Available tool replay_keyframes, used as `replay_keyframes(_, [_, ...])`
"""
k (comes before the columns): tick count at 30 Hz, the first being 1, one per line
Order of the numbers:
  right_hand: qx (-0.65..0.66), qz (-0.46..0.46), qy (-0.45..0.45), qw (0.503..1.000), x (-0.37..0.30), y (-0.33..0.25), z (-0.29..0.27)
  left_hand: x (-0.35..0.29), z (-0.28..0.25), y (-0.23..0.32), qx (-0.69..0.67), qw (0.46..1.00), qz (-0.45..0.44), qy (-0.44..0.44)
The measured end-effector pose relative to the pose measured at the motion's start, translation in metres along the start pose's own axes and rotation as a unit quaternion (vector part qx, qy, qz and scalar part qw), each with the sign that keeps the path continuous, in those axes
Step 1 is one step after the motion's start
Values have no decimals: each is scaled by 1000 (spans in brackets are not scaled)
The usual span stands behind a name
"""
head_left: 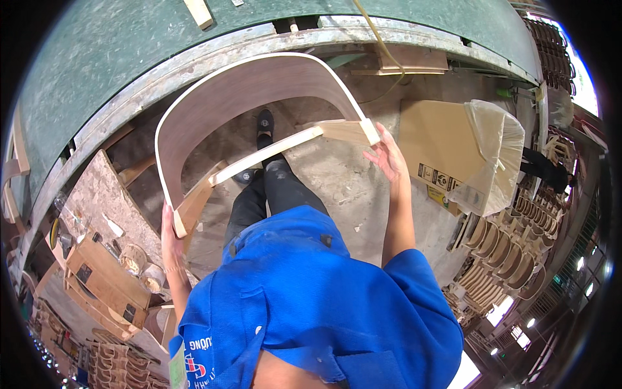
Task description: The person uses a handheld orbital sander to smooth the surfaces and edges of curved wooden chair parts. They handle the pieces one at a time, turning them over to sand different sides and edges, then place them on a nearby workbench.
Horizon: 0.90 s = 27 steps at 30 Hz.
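Left hand (pixel 172 241): fingers extended, laid along the outer side of the near left end of a curved wooden frame (pixel 223 120); thumb not visible, so cannot tell how far it closes on the piece. Right hand (pixel 389 157): open, fingers spread, palm toward the frame, upper fingertips at the pale block at its right end. Frame lies between the two hands, in front of the person's torso and, as seen from above, over the lower legs. Form: broad U-shaped band, bend facing away from the person, greyish-brown inner face, pale rim. A crossbar (pixel 265 155) of light wood runs between the two ends, joined to browner angled pieces on either side; it sits on a slant, right end farther from the person. Far side of the frame overlaps the worn edge of a green surface (pixel 110 91) in view; contact there cannot be told. On that surface, near the top: a short wood offcut (pixel 198 14); a yellowish hose (pixel 374 32) hangs over its edge. Right of the right hand, apart from it: a cardboard box (pixel 431 139), partly covered by clear plastic film (pixel 497 152). Left of the left hand: a pale board (pixel 107 201) with small items by its lower part. Farther right: stacked curved wooden parts (pixel 508 253) and another person (pixel 551 171) in dark clothing. Grey floor (pixel 337 175) is dusty, with small scraps.
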State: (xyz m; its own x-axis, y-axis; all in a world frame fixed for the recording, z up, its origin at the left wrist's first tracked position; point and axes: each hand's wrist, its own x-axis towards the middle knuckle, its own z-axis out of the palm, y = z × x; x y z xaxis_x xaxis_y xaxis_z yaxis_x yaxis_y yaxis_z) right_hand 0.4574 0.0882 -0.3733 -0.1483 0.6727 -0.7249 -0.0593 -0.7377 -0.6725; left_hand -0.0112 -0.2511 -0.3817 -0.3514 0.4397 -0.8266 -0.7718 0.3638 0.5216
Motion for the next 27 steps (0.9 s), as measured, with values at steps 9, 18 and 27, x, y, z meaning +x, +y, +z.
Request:
replay_keyframes(9, [-79,25,-16,996,13,-15,52,-18,17,-7,62,991,14,115])
replay_keyframes(18, [-238,103,-22,966,31,-51,44,-25,30,-4,59,993,31,101])
replay_keyframes(27, [-602,-476,51,640,236,-278,209,-19,35,7,66,987,-1,144])
